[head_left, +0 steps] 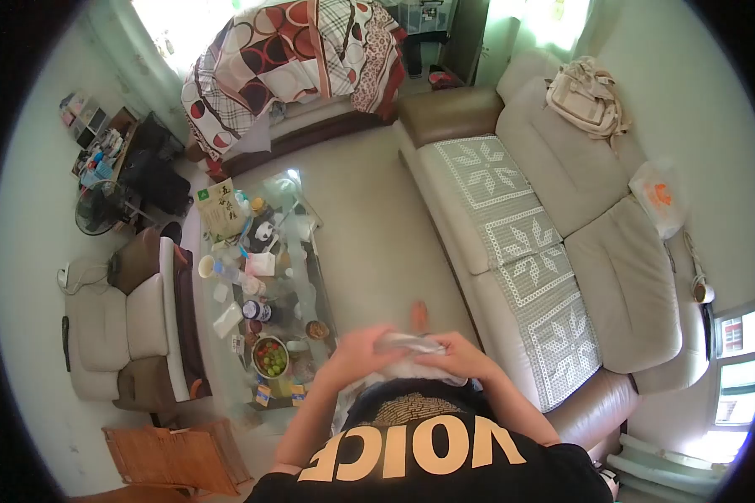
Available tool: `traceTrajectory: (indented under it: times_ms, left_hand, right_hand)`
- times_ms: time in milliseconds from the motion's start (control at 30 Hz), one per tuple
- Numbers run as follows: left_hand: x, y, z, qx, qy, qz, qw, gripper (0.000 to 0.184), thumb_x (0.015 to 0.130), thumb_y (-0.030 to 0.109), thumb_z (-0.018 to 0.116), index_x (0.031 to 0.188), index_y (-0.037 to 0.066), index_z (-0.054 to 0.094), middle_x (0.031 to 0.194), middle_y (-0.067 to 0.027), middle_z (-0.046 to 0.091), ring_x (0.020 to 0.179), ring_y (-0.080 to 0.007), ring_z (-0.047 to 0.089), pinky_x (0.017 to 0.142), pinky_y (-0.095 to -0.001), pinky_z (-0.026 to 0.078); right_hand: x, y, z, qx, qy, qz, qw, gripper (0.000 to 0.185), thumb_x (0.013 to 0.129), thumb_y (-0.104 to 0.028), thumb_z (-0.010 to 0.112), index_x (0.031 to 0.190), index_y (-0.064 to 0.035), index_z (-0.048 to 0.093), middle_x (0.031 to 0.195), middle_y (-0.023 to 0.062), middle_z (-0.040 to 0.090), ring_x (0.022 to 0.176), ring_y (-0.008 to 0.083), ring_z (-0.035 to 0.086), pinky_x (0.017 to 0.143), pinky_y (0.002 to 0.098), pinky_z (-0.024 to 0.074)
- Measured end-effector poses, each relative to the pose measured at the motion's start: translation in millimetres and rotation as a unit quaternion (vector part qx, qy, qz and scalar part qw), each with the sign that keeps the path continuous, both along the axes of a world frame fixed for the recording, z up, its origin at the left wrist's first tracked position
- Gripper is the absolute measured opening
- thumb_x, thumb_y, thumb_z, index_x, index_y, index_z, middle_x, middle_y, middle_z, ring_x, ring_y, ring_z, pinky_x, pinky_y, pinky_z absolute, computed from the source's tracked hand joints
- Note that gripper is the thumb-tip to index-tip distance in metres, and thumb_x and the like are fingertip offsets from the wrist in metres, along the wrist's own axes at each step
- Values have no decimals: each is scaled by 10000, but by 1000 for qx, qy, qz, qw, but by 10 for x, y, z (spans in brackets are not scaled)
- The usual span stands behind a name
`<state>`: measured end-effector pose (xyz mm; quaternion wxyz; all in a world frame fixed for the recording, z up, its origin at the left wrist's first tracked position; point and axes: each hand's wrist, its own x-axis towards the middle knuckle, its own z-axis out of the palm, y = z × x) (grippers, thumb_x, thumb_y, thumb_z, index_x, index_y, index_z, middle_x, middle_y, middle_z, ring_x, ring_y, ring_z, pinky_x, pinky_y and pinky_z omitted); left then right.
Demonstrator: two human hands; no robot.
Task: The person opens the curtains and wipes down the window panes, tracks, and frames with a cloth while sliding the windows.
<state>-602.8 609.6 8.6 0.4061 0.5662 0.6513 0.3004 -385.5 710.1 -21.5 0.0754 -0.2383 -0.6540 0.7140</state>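
Note:
In front of my waist, both hands are on a crumpled, whitish-grey sheet-like thing (409, 342), a thin plastic bag or a cloth; I cannot tell which. My left hand (366, 350) is smeared by motion and lies at its left end, with the fingers closed over it. At the right end, my right hand (463, 357) pinches it between thumb and fingers. More of the pale material hangs below, against my dark shirt (419, 444), and is partly hidden by my hands.
A cluttered glass coffee table (315, 289) stands at my left, bearing a bowl of fruit (270, 358), a jar (257, 311) and several packages. To the right runs a long beige sofa (612, 277) with a backpack (588, 98) and a plastic bag (658, 199). A patterned blanket (294, 59) lies ahead.

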Motion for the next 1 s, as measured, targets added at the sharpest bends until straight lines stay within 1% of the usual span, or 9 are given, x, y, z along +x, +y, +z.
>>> traceTrajectory:
  times_ms: [167, 233, 300, 333, 500, 567, 667, 800, 1000]
  left_hand:
    - [-581, 763, 57, 39, -1, -3, 999, 402, 754, 248, 796, 1058, 41, 633, 818, -94, 660, 750, -164, 618, 700, -322, 495]
    - [-865, 1018, 115, 18, -19, 41, 999, 428, 740, 231, 810, 1076, 40, 628, 844, -94, 667, 767, -164, 622, 716, -320, 501]
    - [-1202, 1269, 161, 16, -10, 71, 997, 403, 746, 202, 805, 1063, 35, 621, 862, -86, 661, 795, -146, 613, 742, -307, 499]
    - [-1352, 1406, 219, 12, -1, 100, 995, 390, 752, 196, 799, 1055, 32, 615, 867, -77, 656, 805, -138, 606, 751, -299, 496]
    - [-2010, 1990, 268, 23, 26, 194, 980, 364, 765, 176, 785, 1036, 29, 591, 911, -50, 636, 855, -127, 574, 777, -290, 478]
    - [-2103, 2158, 353, -4, 32, 216, 976, 397, 724, 196, 775, 1053, 44, 613, 915, -121, 686, 823, -208, 652, 761, -337, 513]
    - [-2360, 2405, 313, -64, -18, 163, 984, 511, 684, 210, 809, 1116, 63, 579, 970, -120, 672, 902, -217, 650, 834, -341, 506]
    - [-2716, 2848, 160, -42, -39, 179, 982, 517, 684, 190, 801, 1123, 49, 566, 1023, -119, 657, 956, -214, 635, 864, -342, 495]
    - [-3827, 4066, 52, 7, -151, 199, 968, 393, 713, 112, 779, 1052, 43, 593, 956, -9, 626, 896, -97, 583, 784, -265, 485]
  right_hand:
    - [-589, 849, 46, -31, 19, -66, 997, 245, 877, -224, 717, 1021, -26, 709, 850, -5, 680, 784, 48, 571, 692, 250, 472]
    - [-931, 1336, 33, 50, 17, -37, 998, 263, 846, -255, 735, 993, -38, 707, 828, 47, 696, 732, 125, 621, 686, 287, 487]
    - [-1362, 1783, 154, 245, -6, 38, 969, 301, 810, -296, 745, 981, -54, 699, 840, 126, 698, 740, 282, 659, 696, 344, 500]
    - [-1542, 1974, 341, 258, 3, 60, 964, 365, 790, -345, 744, 1033, -81, 677, 907, 158, 688, 826, 384, 639, 726, 410, 501]
    - [-2254, 2847, 404, 312, -19, 125, 942, 412, 781, -333, 739, 1120, -117, 645, 975, 139, 687, 919, 352, 647, 775, 436, 500]
    - [-2420, 3045, 351, 346, -60, 159, 923, 429, 771, -327, 741, 1140, -133, 638, 992, 130, 685, 935, 344, 645, 791, 441, 499]
    - [-2689, 3408, 254, 383, -66, 146, 910, 385, 760, -297, 738, 1103, -147, 650, 974, 116, 687, 937, 334, 645, 793, 433, 502]
    - [-3054, 3860, 71, 374, -33, 57, 925, 315, 762, -272, 738, 1038, -141, 663, 959, 96, 677, 924, 325, 642, 779, 421, 504]
    - [-3665, 4709, 3, 354, -63, -58, 931, 355, 750, -254, 748, 1064, -118, 654, 974, 91, 665, 932, 312, 636, 785, 404, 501]
